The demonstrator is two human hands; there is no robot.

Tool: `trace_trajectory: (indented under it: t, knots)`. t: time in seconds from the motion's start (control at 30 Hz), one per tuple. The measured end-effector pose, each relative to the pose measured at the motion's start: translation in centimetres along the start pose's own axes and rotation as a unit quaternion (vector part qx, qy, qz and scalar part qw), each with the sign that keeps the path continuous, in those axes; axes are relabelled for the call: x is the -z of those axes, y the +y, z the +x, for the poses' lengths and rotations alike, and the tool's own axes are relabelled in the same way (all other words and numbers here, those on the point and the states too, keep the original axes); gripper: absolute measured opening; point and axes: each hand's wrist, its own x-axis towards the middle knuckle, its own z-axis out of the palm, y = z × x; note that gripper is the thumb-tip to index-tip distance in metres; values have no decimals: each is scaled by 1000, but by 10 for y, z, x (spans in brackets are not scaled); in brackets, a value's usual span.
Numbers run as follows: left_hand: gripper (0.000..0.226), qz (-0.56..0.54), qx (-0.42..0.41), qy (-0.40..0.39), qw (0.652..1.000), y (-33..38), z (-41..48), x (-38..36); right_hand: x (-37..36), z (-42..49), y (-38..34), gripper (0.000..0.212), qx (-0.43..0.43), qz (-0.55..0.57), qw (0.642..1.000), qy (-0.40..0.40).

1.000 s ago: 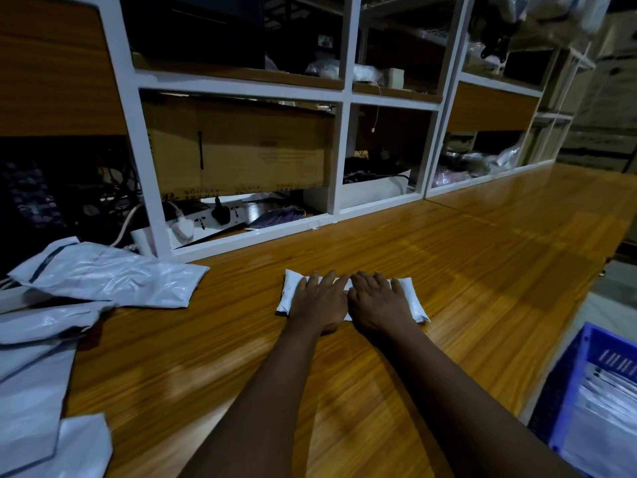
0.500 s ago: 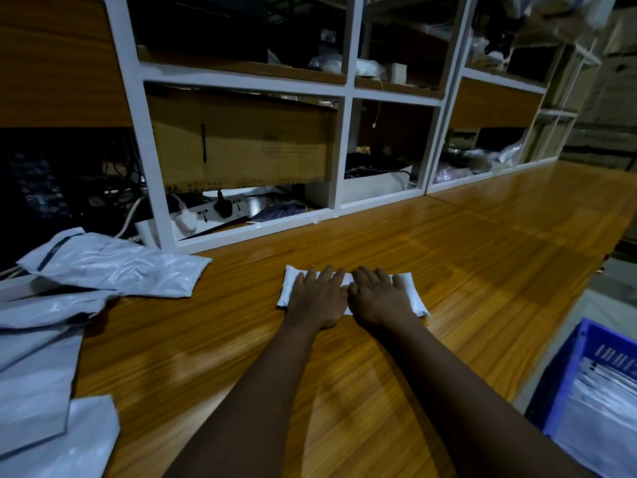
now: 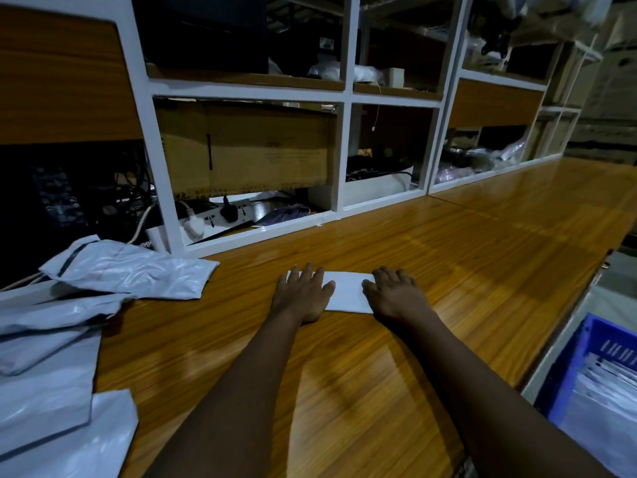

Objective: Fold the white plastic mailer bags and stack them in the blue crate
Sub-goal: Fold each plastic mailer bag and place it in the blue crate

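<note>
A folded white mailer bag point(image 3: 346, 291) lies flat on the wooden table point(image 3: 465, 270), in the middle. My left hand point(image 3: 303, 294) presses its left end with flat fingers. My right hand point(image 3: 396, 294) presses its right end the same way. The bag's white middle shows between the two hands. A loose pile of unfolded white mailer bags point(image 3: 86, 305) covers the table's left side. The blue crate point(image 3: 586, 384) stands below the table's right edge and holds several folded bags.
White shelving point(image 3: 344, 150) runs along the table's far side, with a cardboard box point(image 3: 248, 150), a power strip point(image 3: 213, 215) and cables inside. The table's right edge drops off beside the crate.
My hands, side by side on the bag's middle before, have slid apart to its two ends, flattening it. The bag's middle is now uncovered.
</note>
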Motion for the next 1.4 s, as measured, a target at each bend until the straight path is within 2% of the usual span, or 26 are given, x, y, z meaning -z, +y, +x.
trace_trajectory:
  t: [0.13, 0.17, 0.23, 0.27, 0.33, 0.4, 0.5, 0.67, 0.8, 1.03, 1.23, 1.4]
  knots:
    - [60, -5, 16, 0, 1000, 3, -4, 1, 1, -1, 17, 61, -31, 10, 999, -40]
    - [60, -21, 28, 12, 999, 6, -7, 3, -1, -2, 19, 67, -45, 19, 998, -38]
    - [58, -45, 51, 73, 995, 11, -14, 8, -4, -4, 19, 87, -89, 45, 995, -2]
    - [57, -35, 48, 118, 991, 14, -19, 9, -7, -4, 18, 87, -105, 48, 993, 25]
    - [53, -2, 7, 200, 980, 24, -26, 8, -8, -6, 17, 71, -123, 47, 990, 55]
    - [49, -3, -44, 231, 972, 41, -30, 6, -4, -8, 15, 55, -115, 63, 988, 79]
    - [48, -16, -68, 203, 977, 70, -26, 7, -1, -9, 16, 53, -100, 119, 984, 91]
    - [56, -3, -80, 178, 981, 92, -13, 13, 1, -11, 13, 58, -79, 110, 990, 29]
    - [53, -20, -87, 152, 984, 93, -9, 10, 2, -11, 10, 59, -85, 114, 990, 19]
    - [56, -58, 3, 73, 996, 85, 4, 4, 1, -9, 12, 60, -88, 114, 990, 0]
    - [65, -119, 146, 64, 980, 88, 7, 9, 5, -11, 11, 59, -95, 118, 988, -3]
    - [70, -142, 184, 56, 971, 85, 8, 12, 8, -10, 10, 59, -103, 124, 987, -9]
